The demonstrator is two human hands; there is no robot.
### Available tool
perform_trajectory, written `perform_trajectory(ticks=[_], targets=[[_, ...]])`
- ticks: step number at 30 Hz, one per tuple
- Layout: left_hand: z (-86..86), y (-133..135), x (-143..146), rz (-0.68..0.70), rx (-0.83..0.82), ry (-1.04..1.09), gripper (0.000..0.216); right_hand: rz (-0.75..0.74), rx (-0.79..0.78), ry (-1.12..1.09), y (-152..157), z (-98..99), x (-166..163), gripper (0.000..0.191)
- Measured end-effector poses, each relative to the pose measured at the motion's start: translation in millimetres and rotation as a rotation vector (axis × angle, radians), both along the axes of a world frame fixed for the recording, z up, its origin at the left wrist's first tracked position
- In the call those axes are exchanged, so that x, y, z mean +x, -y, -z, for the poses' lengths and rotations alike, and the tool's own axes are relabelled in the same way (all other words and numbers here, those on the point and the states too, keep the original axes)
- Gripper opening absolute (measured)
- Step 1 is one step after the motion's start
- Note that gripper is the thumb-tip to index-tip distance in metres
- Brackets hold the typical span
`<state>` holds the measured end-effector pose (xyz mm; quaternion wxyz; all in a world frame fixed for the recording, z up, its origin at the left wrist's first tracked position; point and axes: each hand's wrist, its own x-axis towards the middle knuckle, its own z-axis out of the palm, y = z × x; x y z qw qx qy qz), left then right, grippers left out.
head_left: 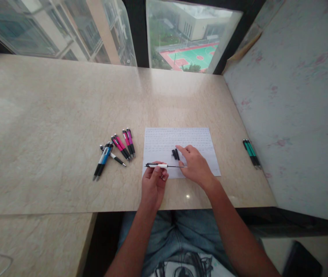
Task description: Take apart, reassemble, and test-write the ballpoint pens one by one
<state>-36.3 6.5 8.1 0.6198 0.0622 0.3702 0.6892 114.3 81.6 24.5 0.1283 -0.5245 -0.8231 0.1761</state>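
Observation:
My left hand [154, 186] is closed round the white barrel of a ballpoint pen [162, 166] with a black clip. A thin dark refill [174, 166] sticks out of the barrel's right end, and no grip section covers it. Over the paper, my right hand [197, 165] has its index finger and thumb apart. Its index fingertip is at the upper end of some small black pen parts [175, 154], perhaps touching them. These lie on the sheet of handwritten paper [158, 142], below its lines of writing.
Left of the paper lie several pens: pink ones [120, 147], a purple one [130, 141], blue ones [104, 158] and a white-and-black one [118, 159] partly under the blue. Two green pens [251, 154] rest by the right wall [291, 134]. Windows border the stone counter [66, 104] behind.

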Motion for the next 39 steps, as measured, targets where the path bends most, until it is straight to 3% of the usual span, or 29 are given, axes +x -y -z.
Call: perform_trajectory(ticks=[6,13,16,20,25,28,33,39], targets=[[-0.4,0,0,0.001,0.000,-0.001,0.019,-0.013,0.017,0.080,-8,-0.9,-1,0.037],[0.8,0,-1,0.004,0.006,-0.006,0.020,0.141,0.058,0.099,-8,2.9,-5,0.012],[0.7,0,-1,0.006,0.006,-0.006,0.021,0.197,0.104,0.076,-9,5.9,-4,0.010],[-0.8,0,0,0.001,0.006,-0.021,0.021,0.262,0.119,-0.125,-3,5.1,7,0.010],[-0.7,-1,0,0.001,0.005,-0.025,0.021,0.282,-0.159,-0.592,23,-10.9,32,0.015],[0.4,-1,0,0.003,0.002,-0.031,0.022,0.294,-0.221,-0.743,40,-21.6,44,0.013],[0.8,-1,1,0.001,-0.002,-0.035,0.023,0.260,-0.182,-0.828,50,-31.3,52,0.005],[-1.5,-1,1,0.001,0.003,-0.054,0.023,0.174,-0.115,-0.737,48,-33.2,42,0.005]])
